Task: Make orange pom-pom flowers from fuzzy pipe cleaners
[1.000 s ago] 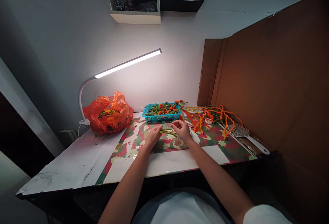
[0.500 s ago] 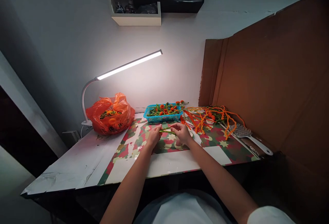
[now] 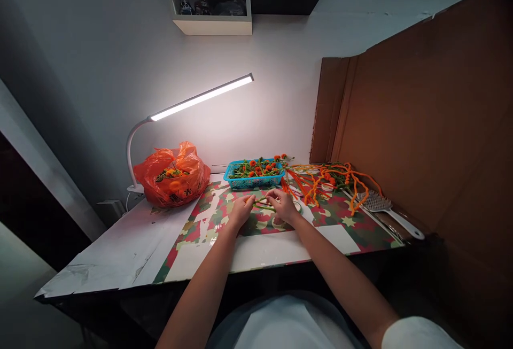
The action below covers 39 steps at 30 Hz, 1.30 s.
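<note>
My left hand [image 3: 241, 210] and my right hand [image 3: 284, 206] meet over the middle of the table, fingertips pinched. Between them stretches a thin green stem [image 3: 262, 207], looped or doubled, with one end at each hand. It looks like a fuzzy pipe cleaner, but the fingers cover its ends. Just behind the hands stands a blue basket [image 3: 256, 182] filled with orange pompom-like flowers on green stems [image 3: 260, 168]. A roll of tape [image 3: 297, 207] lies partly hidden beside my right hand.
An orange plastic bag [image 3: 172, 178] holding more flowers sits at left, beside a lit clamp lamp [image 3: 200, 98]. Orange fuzzy strands [image 3: 320, 183] are heaped at right, near a white-handled brush [image 3: 390, 211]. A cardboard sheet [image 3: 412, 114] walls the right side; shelves [image 3: 212, 27] hang above.
The green strands between my hands are spread slightly farther apart, and my left fingers have shifted a little. The whole view has moved slightly. Both hands keep their hold.
</note>
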Each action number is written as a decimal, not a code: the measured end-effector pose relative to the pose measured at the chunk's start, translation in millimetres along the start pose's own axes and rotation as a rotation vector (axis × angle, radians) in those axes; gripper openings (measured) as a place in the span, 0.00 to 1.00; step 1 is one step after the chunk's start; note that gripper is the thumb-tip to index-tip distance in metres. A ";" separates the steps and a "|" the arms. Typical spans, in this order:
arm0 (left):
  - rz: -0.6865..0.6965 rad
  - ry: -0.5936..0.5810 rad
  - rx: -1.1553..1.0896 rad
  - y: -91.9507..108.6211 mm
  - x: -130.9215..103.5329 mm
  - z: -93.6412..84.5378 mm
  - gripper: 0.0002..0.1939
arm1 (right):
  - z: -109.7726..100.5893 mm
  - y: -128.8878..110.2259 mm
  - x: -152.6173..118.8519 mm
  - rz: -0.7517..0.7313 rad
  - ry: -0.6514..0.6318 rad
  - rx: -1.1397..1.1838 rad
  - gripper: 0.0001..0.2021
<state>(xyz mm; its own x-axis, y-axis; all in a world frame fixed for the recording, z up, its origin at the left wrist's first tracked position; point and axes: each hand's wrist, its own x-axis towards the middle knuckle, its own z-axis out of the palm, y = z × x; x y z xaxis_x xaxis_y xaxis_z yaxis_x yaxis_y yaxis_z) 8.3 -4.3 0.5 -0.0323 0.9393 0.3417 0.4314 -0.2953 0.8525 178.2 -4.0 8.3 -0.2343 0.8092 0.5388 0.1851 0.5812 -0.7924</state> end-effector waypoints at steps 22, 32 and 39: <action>0.191 -0.317 -0.096 11.6 -8.5 2.7 0.14 | -1.4 6.4 1.7 -0.023 0.170 -0.174 0.09; 0.147 -0.176 -0.025 6.0 -2.6 -3.5 0.15 | -4.5 3.5 2.5 -0.096 0.061 -0.160 0.08; 0.132 -0.104 0.010 5.0 -1.1 -5.8 0.15 | -6.0 2.7 1.1 -0.114 0.082 -0.303 0.07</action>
<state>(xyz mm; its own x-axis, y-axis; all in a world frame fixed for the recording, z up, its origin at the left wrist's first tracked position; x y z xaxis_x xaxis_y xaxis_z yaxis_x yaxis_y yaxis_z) 5.3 -7.9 6.6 0.1186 0.9055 0.4075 0.4347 -0.4163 0.7986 184.2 -0.9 8.4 -0.1947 0.7344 0.6502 0.4402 0.6578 -0.6112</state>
